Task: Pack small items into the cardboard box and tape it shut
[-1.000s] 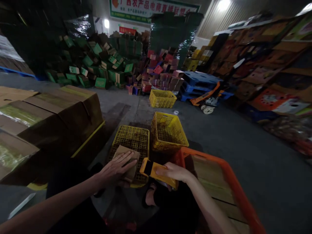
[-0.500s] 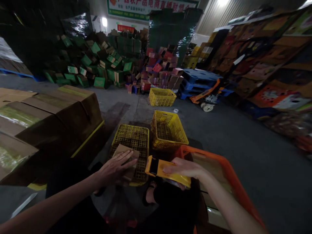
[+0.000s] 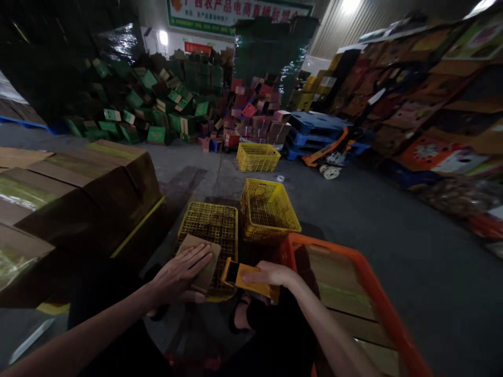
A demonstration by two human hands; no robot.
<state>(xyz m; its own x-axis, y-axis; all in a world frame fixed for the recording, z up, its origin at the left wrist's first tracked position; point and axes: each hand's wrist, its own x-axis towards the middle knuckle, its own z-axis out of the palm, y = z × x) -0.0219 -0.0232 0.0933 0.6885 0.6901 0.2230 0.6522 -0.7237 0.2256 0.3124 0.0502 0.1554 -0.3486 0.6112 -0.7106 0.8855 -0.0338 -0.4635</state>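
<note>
My left hand (image 3: pixel 178 273) lies flat, fingers spread, on a small brown cardboard box (image 3: pixel 204 252) that rests on an upturned yellow crate (image 3: pixel 212 222). My right hand (image 3: pixel 271 273) is closed around a yellow tape dispenser (image 3: pixel 241 276), held just right of the box with its front end pointing toward the box edge. Both forearms reach in from the bottom of the view.
An orange crate (image 3: pixel 365 283) holding flat cardboard stands at my right. A yellow crate (image 3: pixel 269 209) sits just ahead, another (image 3: pixel 257 157) farther off. Large brown cartons (image 3: pixel 78 193) are stacked on the left. Piles of green and red boxes, blue pallets (image 3: pixel 318 125) and a pallet jack (image 3: pixel 330 157) lie beyond.
My right hand swung the tape dispenser out to the right, then brought it back left and closer to the box. The left hand stayed flat on the box.
</note>
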